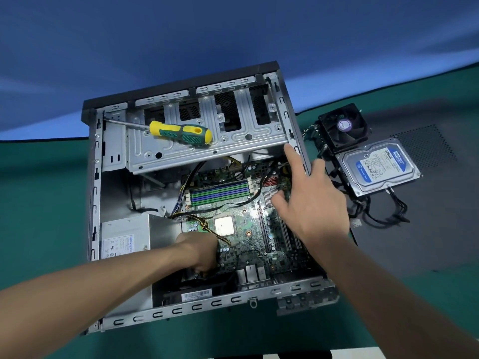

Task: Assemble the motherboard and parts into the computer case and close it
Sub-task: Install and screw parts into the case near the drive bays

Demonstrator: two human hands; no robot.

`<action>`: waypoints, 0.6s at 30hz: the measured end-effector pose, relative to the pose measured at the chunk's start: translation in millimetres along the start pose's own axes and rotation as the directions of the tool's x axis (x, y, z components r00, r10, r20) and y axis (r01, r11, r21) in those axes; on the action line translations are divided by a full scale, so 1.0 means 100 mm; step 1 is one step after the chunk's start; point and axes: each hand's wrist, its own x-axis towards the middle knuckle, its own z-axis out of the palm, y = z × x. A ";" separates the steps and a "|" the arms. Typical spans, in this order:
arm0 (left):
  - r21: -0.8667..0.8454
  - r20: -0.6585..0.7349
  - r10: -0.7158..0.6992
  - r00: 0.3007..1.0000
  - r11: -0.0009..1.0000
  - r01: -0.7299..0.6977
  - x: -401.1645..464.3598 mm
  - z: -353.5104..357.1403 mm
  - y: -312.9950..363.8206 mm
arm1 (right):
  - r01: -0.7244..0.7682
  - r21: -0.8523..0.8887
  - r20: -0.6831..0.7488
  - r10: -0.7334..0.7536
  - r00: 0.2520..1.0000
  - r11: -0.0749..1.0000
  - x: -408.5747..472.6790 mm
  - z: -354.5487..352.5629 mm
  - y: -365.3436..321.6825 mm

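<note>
Head: motherboard (241, 221) flat inside case (197, 304)

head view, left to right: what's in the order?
power supply → left hand → CPU → right hand → hard drive → side panel

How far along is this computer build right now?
Done: the motherboard lies inside the open case. In hand: the left hand works at the board's near edge, the right hand hovers open. Left: cooler fan, hard drive and side panel lie outside.
</note>
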 end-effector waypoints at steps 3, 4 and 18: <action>-0.131 -0.004 -0.036 0.999 0.991 0.035 0.00 0.04 -0.06 | 0.004 0.005 -0.002 -0.004 1.000 1.000 0.00 0.00 0.00; -0.170 0.000 -0.049 0.999 0.984 0.048 0.00 0.04 -0.08 | 0.004 0.006 -0.002 -0.004 1.000 1.000 0.00 0.00 0.00; -0.324 -0.062 -0.158 0.986 0.937 0.130 -0.07 0.15 0.01 | 0.000 0.010 -0.015 0.000 1.000 1.000 -0.01 0.01 0.00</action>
